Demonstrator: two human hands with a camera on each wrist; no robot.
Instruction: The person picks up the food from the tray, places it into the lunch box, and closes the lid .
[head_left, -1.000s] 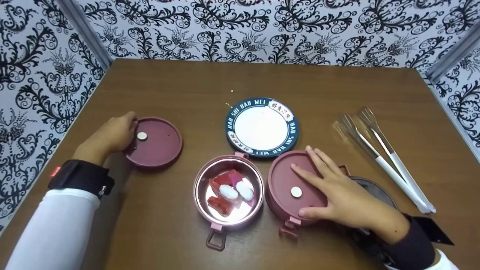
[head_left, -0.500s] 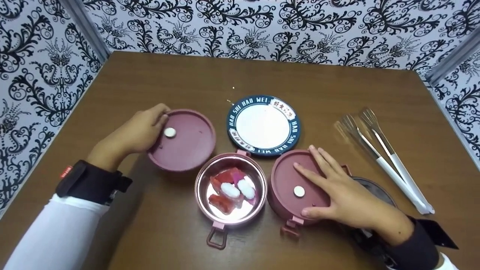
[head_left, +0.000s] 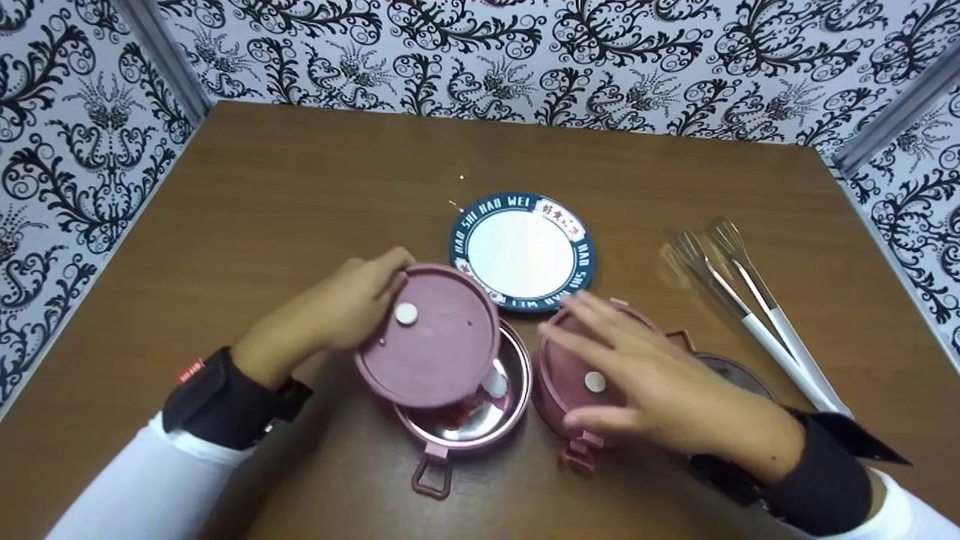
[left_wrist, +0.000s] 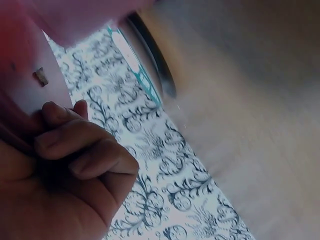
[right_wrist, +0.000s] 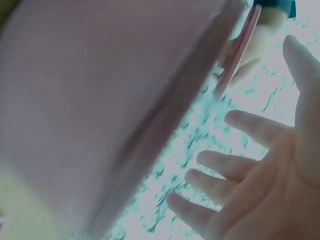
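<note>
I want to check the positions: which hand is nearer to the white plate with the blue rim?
The right. The right hand has fingertips close to the plate at its near edge; the left hand, gripping a red lid, sits farther left.

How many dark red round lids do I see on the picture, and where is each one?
2. One lid is held by the left hand over the open steel container. The other lid sits on the container to its right, under the right hand.

Maroon lid (head_left: 435, 341), navy-rimmed white plate (head_left: 523, 251), brown table (head_left: 300, 202), black-and-white floral walls (head_left: 525, 60)
</note>
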